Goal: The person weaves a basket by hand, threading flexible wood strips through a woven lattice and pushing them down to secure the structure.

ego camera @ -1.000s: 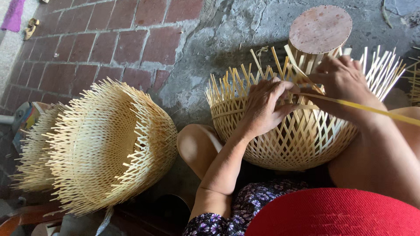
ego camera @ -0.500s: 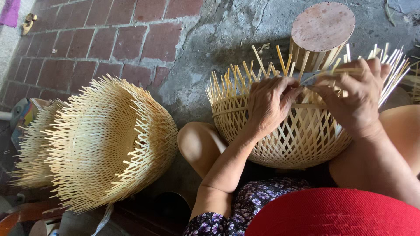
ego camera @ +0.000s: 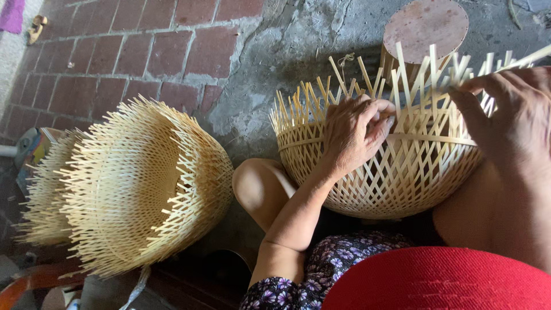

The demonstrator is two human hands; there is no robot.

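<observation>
Weaving the rim of the half-made bamboo basket [ego camera: 390,172] on the lap: left hand [ego camera: 353,135] curls over upright strips, right hand [ego camera: 511,123] pinches 1 strip (end unseen). Next likely needs threading it between uprights.

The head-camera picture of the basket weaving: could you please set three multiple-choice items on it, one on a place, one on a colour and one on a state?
1. Where does the stack of woven baskets lie?
A. to the picture's left of the person's knee
B. on the round wooden stool
C. inside the basket in hand

2. What colour is the floor paving at upper left?
A. blue
B. red-brown brick
C. white

3. How is the rim of the basket in hand?
A. bound off smooth
B. covered by a lid
C. unfinished, loose strips standing up

Answers:
1 A, it lies on its side there.
2 B, bricks show.
3 C, the left hand and right hand work among upright strips.
</observation>
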